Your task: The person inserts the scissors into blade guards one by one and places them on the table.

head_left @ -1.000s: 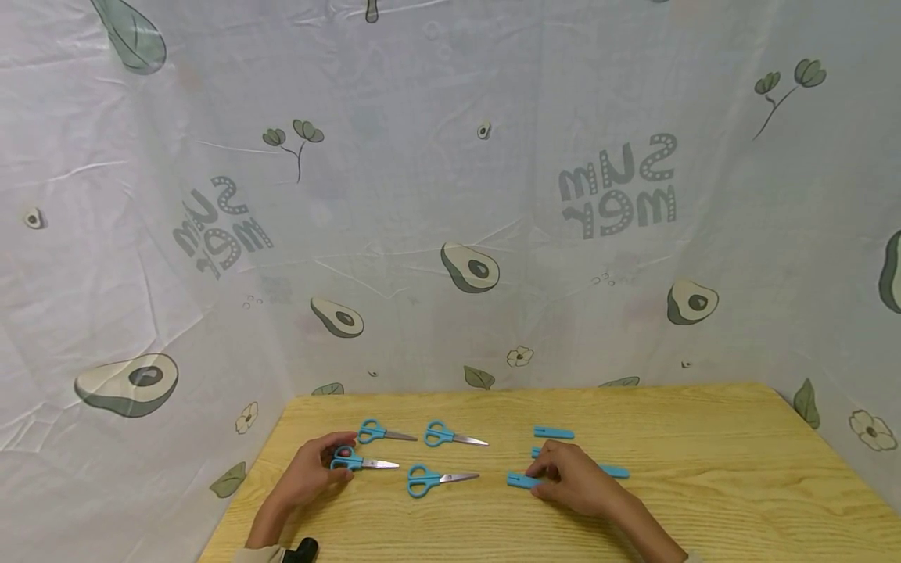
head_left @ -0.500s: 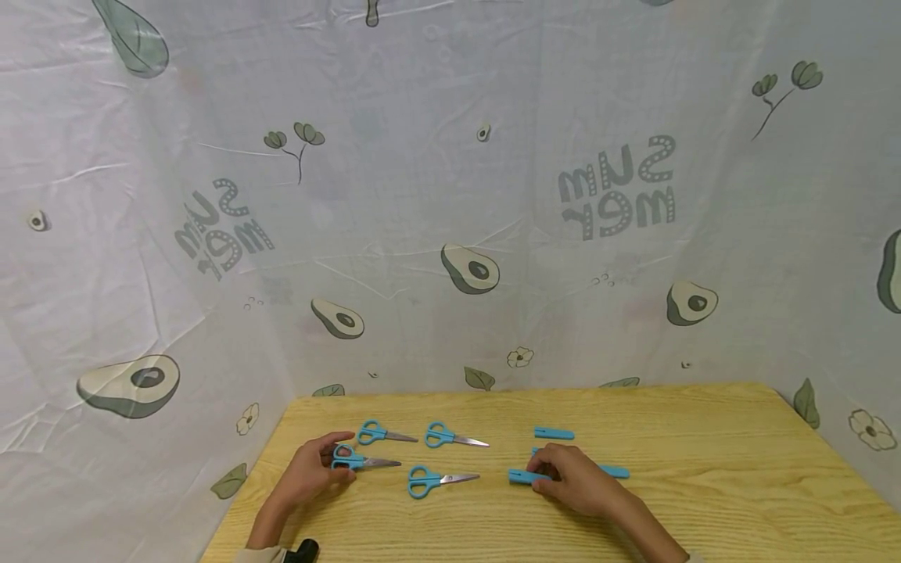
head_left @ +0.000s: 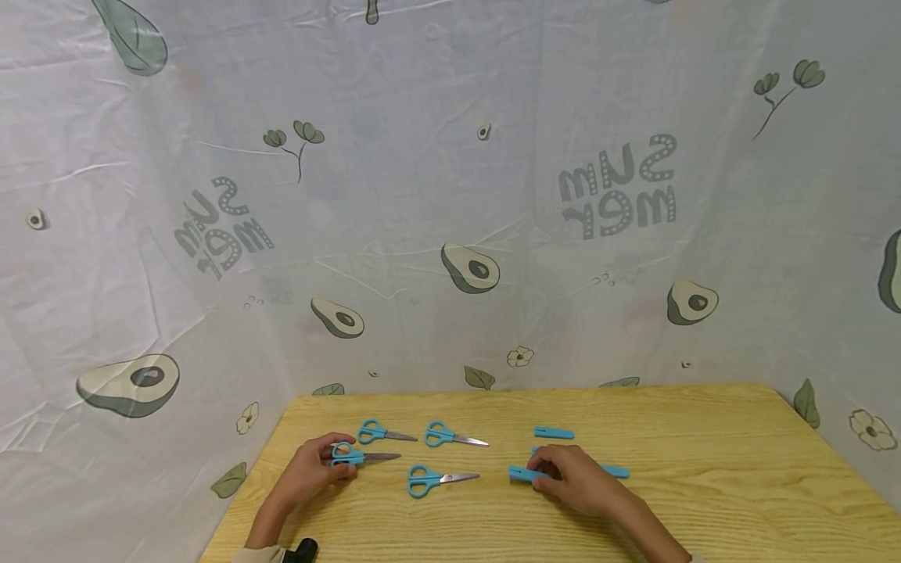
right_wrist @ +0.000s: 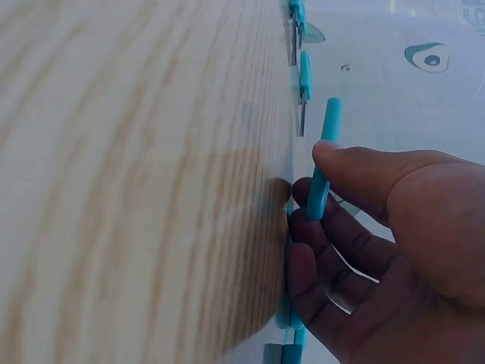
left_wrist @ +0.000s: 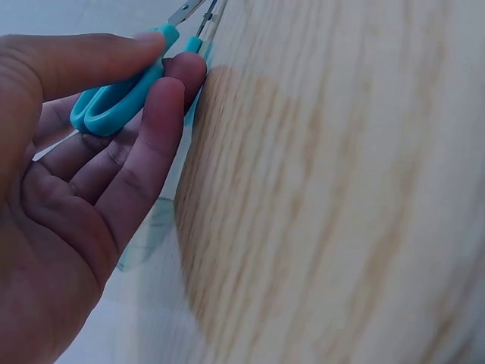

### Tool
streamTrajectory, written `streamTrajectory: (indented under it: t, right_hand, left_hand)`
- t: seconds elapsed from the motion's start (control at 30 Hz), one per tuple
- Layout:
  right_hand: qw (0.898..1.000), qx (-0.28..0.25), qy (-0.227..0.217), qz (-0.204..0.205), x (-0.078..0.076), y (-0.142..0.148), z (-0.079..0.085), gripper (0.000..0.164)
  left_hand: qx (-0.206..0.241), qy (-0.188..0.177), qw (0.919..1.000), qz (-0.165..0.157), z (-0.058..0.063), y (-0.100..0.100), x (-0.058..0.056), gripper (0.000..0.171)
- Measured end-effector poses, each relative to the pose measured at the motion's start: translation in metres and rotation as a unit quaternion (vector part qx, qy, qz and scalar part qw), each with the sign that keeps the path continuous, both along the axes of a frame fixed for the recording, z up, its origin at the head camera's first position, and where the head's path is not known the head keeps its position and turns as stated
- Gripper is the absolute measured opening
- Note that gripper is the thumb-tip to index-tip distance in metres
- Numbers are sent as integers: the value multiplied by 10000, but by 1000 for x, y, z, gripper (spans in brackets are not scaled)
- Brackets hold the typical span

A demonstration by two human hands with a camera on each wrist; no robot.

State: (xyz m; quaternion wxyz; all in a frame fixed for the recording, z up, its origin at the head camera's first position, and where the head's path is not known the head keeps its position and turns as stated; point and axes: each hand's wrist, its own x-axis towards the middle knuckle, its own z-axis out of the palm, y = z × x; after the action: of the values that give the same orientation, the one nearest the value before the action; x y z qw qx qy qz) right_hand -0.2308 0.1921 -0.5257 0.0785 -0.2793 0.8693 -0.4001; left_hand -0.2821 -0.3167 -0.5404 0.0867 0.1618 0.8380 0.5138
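Note:
At the table's left, my left hand [head_left: 310, 469] pinches the blue handle of a pair of scissors [head_left: 348, 454], whose blades point right. In the left wrist view the thumb presses on the scissors' handle loops [left_wrist: 121, 106], held just off the wood. My right hand [head_left: 580, 481] grips a blue blade cover [head_left: 524, 474] between thumb and fingers, its slotted end facing left. The right wrist view shows this blade cover [right_wrist: 331, 121] raised and tilted over the tabletop. Part of it is hidden by the fingers.
Three more scissors, a near pair [head_left: 425, 480], a far pair [head_left: 439, 434] and a left pair [head_left: 373, 432], lie on the wooden table [head_left: 704, 469]. Around the right hand lie a far blade cover [head_left: 554, 432] and another blade cover [head_left: 615, 471]. A printed curtain [head_left: 422, 195] hangs behind.
The blade cover in my right hand has risen slightly and shifted a little right. The scissors in my left hand have tilted, their blade tips moving up a little.

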Motion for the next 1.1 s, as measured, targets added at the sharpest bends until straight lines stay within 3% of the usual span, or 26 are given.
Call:
streamTrajectory:
  t: [0.17,1.1]
  right_hand:
    - [10000,22,72,-3,-2,2,1,16]
    - [9999,-5,-126,1,0,5,2,18]
  left_hand:
    - [328,-169,9990,-234,2,0,1,50]
    - [510,-391,9977,-208,6,2,2,48]
